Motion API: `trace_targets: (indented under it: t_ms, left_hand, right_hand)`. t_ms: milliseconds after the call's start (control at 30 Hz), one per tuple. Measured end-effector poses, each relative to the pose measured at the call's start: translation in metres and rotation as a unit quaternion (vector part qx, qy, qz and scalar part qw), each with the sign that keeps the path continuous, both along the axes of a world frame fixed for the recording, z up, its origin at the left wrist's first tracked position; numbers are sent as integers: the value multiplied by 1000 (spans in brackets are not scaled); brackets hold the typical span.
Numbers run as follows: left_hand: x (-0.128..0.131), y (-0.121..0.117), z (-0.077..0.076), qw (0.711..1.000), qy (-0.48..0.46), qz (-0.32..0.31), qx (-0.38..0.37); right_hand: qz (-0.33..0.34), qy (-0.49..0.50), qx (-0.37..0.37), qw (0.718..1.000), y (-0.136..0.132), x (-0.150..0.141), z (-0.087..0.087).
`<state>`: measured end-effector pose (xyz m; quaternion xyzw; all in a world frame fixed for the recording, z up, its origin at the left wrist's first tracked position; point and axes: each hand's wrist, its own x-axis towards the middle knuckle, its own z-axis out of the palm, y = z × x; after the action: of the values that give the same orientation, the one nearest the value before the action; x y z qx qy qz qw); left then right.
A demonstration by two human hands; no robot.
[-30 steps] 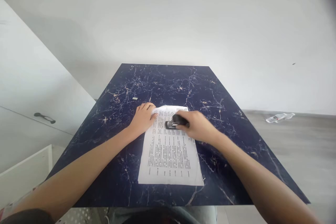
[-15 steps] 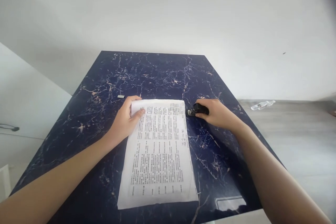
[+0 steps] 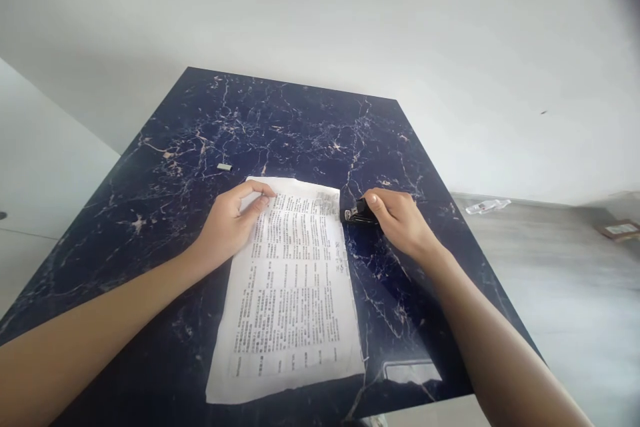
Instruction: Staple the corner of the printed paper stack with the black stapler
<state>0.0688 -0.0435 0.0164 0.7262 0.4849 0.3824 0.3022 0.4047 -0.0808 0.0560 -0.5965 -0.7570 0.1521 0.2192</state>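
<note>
Printed sheets of paper [image 3: 295, 280] lie lengthwise before me on the dark marble-patterned table [image 3: 290, 127]. My left hand [image 3: 235, 217] rests over their upper left corner. Its index finger and thumb lie on top of the page with a gap between them; the other fingers are hidden. Closed around a black stapler [image 3: 361, 211] is my right hand [image 3: 400, 217], its thumb on top. The stapler's front end points left, right beside the upper right edge of the paper; I cannot tell whether the edge is inside its jaws.
A small pale block [image 3: 225, 167], perhaps a box of staples, sits beyond my left hand. A bright reflection shows near the table's front edge. On the floor to the right are a clear plastic wrapper [image 3: 487, 205] and a brown box [image 3: 621, 230]. A white wall [image 3: 320, 20] stands behind the table.
My left hand has gone from gripping the paper's left edge to lying on top of it. The upper left corner now lies flatter. My right thumb has moved onto the top of the stapler.
</note>
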Motion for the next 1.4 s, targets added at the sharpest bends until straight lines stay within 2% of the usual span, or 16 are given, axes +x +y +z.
trace_targets:
  t_ms: [100, 233, 533, 800, 1100, 1400]
  left_hand:
    - [-1, -1, 0, 1000, -17, 8, 8]
    - [-1, -2, 1, 1000, -26, 6, -1]
    - [6, -2, 3, 999, 43, -25, -9]
    - [7, -4, 5, 998, 45, -38, -5]
    - [9, -6, 9, 999, 41, -27, -18]
    - [9, -5, 8, 999, 34, -6, -17]
  right_hand:
    - [-35, -2, 16, 999, 0, -2, -4]
    - [-43, -12, 21, 999, 0, -3, -4]
    - [-60, -15, 29, 998, 0, -5, -5]
    - [-83, -18, 40, 996, -1, -12, -9]
    - [-76, -22, 66, 995, -2, -17, -15]
    - [-73, -25, 49, 996, -1, -16, -16]
